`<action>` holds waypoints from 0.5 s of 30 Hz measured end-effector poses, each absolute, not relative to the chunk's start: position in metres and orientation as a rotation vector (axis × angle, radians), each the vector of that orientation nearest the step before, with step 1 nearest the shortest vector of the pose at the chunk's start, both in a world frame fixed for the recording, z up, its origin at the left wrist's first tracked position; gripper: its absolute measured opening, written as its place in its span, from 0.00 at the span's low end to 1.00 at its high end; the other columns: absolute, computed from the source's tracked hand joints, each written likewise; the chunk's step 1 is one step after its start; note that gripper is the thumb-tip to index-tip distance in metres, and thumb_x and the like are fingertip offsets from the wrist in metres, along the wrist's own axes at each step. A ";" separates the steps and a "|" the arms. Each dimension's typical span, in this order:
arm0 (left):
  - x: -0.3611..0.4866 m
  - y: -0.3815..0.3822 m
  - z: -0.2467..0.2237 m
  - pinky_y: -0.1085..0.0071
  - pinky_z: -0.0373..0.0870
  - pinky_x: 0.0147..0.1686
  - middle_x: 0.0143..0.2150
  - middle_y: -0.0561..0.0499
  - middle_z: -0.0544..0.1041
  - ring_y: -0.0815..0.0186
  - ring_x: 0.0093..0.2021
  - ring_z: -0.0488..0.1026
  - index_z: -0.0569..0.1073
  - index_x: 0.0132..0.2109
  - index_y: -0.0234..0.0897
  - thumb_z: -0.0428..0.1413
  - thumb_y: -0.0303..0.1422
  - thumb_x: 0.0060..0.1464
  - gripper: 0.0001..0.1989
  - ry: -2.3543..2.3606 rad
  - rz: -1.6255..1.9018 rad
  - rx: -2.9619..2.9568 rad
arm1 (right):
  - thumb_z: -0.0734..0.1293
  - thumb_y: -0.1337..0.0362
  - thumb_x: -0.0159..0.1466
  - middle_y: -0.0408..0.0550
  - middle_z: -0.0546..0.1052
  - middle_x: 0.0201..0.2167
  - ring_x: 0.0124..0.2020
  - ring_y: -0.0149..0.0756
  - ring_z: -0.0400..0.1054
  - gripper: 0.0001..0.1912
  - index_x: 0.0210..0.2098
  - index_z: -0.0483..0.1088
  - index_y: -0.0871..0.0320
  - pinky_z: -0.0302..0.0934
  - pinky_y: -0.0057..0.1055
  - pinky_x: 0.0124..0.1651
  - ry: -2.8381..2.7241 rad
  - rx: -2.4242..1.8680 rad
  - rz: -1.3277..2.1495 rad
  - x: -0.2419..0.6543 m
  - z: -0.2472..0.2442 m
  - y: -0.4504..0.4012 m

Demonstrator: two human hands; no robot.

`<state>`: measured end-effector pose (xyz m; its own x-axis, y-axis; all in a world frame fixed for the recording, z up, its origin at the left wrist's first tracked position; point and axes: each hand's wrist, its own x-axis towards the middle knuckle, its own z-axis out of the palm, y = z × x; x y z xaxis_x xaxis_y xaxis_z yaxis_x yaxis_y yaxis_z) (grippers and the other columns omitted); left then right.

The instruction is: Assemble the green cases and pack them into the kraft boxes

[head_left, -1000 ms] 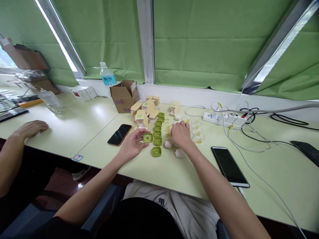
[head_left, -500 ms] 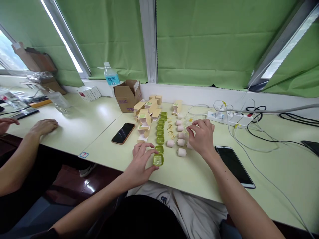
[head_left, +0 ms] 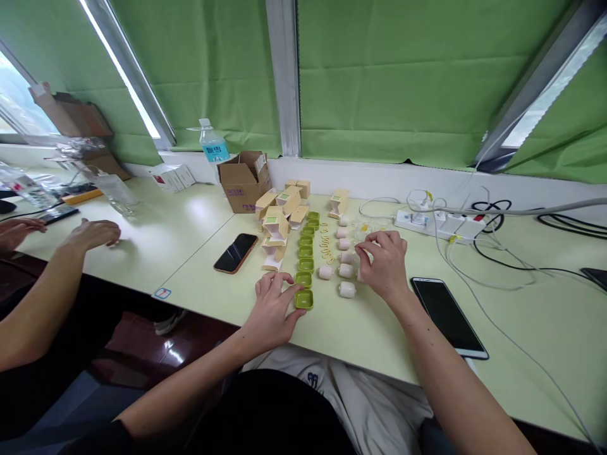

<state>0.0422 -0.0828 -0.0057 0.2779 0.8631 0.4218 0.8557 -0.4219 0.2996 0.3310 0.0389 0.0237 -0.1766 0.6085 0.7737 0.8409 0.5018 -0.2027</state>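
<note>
A column of several small green trays runs away from me on the pale table. My left hand has its thumb and forefinger on the nearest green tray, which lies on the table. Right of the column are several yellow rings and small pinkish-white cylinders. Over the far right cylinders, my right hand is closed with thumb and fingertips together; what it pinches, if anything, is too small to name. Clear plastic pieces lie just beyond it.
Small open cartons, a cardboard box and a phone are on the left. A larger phone, power strip and cables lie right. A person's hands rest farther left.
The nearest green tray has moved slightly away from me, closer to the column, with my left hand on it. My right hand keeps nearly the same place. The other person's hand has shifted right.
</note>
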 end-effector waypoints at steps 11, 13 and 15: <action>0.037 -0.074 0.013 0.39 0.65 0.62 0.62 0.38 0.72 0.39 0.64 0.63 0.76 0.63 0.45 0.66 0.40 0.61 0.24 1.617 0.828 2.524 | 0.68 0.67 0.72 0.53 0.80 0.42 0.51 0.51 0.65 0.11 0.34 0.82 0.53 0.52 0.46 0.48 -1.872 -1.199 -0.346 0.333 0.026 0.039; 0.035 -0.062 0.030 0.40 0.63 0.63 0.61 0.38 0.72 0.41 0.64 0.63 0.76 0.61 0.44 0.63 0.41 0.64 0.21 1.598 0.901 2.563 | 0.68 0.67 0.71 0.54 0.80 0.42 0.51 0.51 0.65 0.11 0.34 0.82 0.53 0.52 0.47 0.48 -1.859 -1.208 -0.330 0.334 0.027 0.038; 0.034 -0.037 0.052 0.41 0.62 0.64 0.60 0.38 0.72 0.42 0.64 0.63 0.77 0.59 0.42 0.60 0.41 0.67 0.18 1.595 1.006 2.613 | 0.68 0.68 0.70 0.54 0.80 0.42 0.51 0.51 0.64 0.11 0.34 0.81 0.53 0.52 0.47 0.48 -1.846 -1.214 -0.323 0.335 0.028 0.038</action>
